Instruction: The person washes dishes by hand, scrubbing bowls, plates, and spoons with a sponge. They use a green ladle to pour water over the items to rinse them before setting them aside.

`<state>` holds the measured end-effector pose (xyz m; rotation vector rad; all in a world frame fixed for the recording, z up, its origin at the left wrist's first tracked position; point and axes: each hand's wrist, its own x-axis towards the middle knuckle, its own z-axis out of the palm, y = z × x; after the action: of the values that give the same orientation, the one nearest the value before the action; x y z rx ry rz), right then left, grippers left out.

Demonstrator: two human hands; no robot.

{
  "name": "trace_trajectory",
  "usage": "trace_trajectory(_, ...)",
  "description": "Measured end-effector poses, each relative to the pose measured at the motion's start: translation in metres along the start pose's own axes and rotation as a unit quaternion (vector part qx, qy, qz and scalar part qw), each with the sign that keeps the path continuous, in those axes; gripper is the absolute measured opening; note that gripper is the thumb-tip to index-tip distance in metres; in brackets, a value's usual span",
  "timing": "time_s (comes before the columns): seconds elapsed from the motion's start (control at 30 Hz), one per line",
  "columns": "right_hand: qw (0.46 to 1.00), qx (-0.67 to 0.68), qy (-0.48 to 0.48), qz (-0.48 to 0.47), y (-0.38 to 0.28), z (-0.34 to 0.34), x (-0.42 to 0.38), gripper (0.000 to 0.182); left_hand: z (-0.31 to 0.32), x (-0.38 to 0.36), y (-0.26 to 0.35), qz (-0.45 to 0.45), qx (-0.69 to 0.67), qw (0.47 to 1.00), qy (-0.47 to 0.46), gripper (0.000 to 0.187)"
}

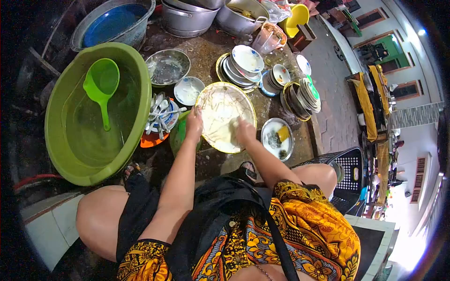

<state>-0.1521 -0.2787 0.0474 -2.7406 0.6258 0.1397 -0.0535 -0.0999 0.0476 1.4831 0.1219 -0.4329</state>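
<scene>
At frame centre, the left hand (194,124) is pinching a sudsy plate (222,111); the right hand (245,132), grip unclear, is apparently scrubbing. The next stroke is calling for steadiness.

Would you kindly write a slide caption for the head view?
Left hand holding a gold-rimmed plate, right hand over its surface, near a green basin.

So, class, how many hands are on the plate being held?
2: the left hand at the left rim of the plate, the right hand on its lower right. None looks hidden.
</scene>
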Motion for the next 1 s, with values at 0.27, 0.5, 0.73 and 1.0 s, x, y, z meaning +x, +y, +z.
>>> trace_trajectory(0.27,0.986,0.135,-0.024,-0.09,-0.074,0.035,0.018,0.051,0.007,0.009,-0.023,-0.043,-0.017,0.998,-0.047,0.049)
trace_trajectory(0.5,0.987,-0.068,0.144,0.011,0.007,0.05,0.068,0.04,0.006,0.007,-0.029,-0.049,-0.021,0.997,-0.056,0.042)
trace_trajectory(0.73,0.98,-0.092,-0.176,0.024,-0.018,0.074,-0.008,0.046,-0.014,0.026,-0.041,0.019,0.005,0.995,0.1,0.036)
trace_trajectory(1.0,0.995,0.004,0.056,-0.085,-0.05,0.02,0.046,0.046,0.012,0.007,-0.013,-0.021,0.088,0.995,-0.038,0.045)
